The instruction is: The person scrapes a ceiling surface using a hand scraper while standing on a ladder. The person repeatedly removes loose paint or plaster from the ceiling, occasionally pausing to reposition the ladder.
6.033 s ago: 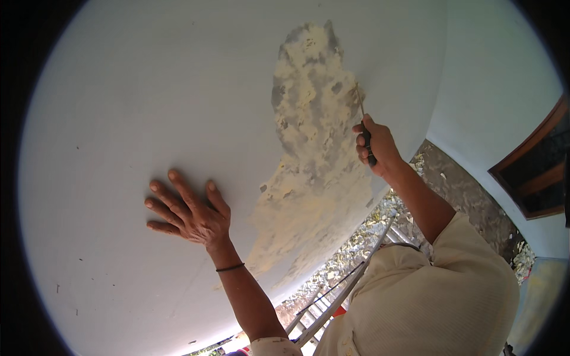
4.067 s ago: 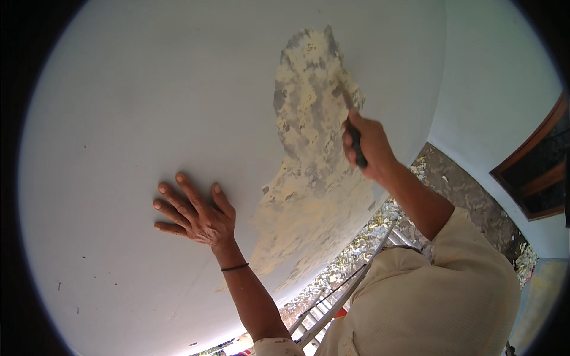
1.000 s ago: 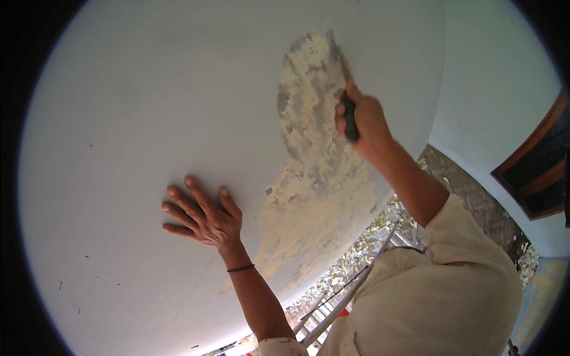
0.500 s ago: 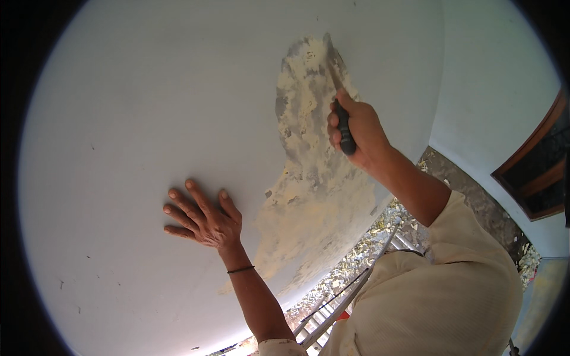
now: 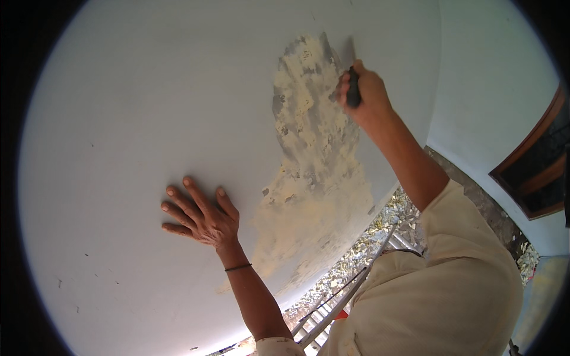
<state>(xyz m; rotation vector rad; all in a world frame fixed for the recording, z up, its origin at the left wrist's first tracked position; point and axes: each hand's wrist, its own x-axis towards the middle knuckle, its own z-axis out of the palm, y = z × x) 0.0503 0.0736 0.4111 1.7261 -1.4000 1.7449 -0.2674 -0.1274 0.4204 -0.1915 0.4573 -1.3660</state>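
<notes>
My right hand [image 5: 369, 89] is closed around the black handle of a scraper [image 5: 353, 89]. Its metal blade points up and looks blurred, against the pale wall [image 5: 148, 107] just right of the top of a stripped patch [image 5: 309, 118]. Yellowish and grey blotches cover that patch, and flaking paint edges show along its left side. My left hand [image 5: 205, 218] rests flat on the wall left of the patch, fingers spread, holding nothing. A dark band circles the left wrist.
Beneath me stands a ladder [image 5: 323, 323], its rungs partly hidden by my shirt. Paint flakes [image 5: 389, 222] litter the ground along the wall's foot. To the right, a second wall [image 5: 493, 77] meets this one at a corner and holds a brown wood-framed window [image 5: 534, 166].
My right hand has moved up and slightly right with the scraper, taking the blade off the patch's upper edge onto its right. The left hand stays at nearly the same spot.
</notes>
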